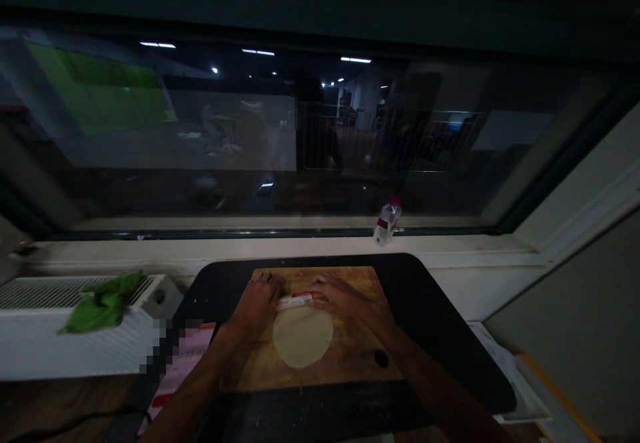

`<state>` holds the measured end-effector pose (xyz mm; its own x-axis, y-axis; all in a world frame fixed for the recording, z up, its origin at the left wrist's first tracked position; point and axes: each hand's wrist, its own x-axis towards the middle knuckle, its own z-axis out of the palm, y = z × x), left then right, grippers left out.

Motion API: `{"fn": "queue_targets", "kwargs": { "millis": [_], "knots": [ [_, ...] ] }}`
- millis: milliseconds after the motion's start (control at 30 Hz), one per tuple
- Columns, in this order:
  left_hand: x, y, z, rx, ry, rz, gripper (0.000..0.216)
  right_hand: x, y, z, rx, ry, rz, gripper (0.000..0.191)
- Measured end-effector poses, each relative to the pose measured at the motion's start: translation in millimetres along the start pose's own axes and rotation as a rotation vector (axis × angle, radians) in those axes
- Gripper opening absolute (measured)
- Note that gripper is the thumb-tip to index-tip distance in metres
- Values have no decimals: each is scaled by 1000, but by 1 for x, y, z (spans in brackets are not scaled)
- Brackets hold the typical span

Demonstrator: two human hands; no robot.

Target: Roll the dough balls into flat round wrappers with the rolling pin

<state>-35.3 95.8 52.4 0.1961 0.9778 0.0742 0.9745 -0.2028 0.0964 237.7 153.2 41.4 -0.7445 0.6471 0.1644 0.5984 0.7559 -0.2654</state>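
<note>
A flat, round sheet of dough (pixel 303 340) lies on a wooden cutting board (pixel 357 363). Across its far edge rests a rolling pin (pixel 294 301) with a red and white label. My left hand (pixel 260 295) is at the pin's left end, fingers curled over it. At the other end, my right hand (pixel 334 294) is closed around the pin. Both palms face down, and they hide the pin's ends.
The board sits on a black table (pixel 425 310) against a windowsill (pixel 450 246). A clear bottle (pixel 387 222) with a pink cap stands on the sill. At left, a green cloth (pixel 107 303) lies over a radiator (pixel 30 343). Pink paper (pixel 187 356) is beside my left forearm.
</note>
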Motion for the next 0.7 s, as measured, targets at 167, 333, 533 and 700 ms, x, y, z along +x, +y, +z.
{"fn": "queue_targets", "kwargs": {
  "millis": [167,333,533,700],
  "knots": [
    [24,-3,-3,81,-43,-100,43,20,11,6,-98,-2,86,38],
    [32,-4,-1,125,-49,-104,39,38,21,3,-153,-44,68,59],
    [22,0,6,162,-26,-145,44,46,32,18,-126,-121,174,64],
    [11,5,9,142,37,-123,58,34,30,34,-172,-40,185,61]
  ]
}}
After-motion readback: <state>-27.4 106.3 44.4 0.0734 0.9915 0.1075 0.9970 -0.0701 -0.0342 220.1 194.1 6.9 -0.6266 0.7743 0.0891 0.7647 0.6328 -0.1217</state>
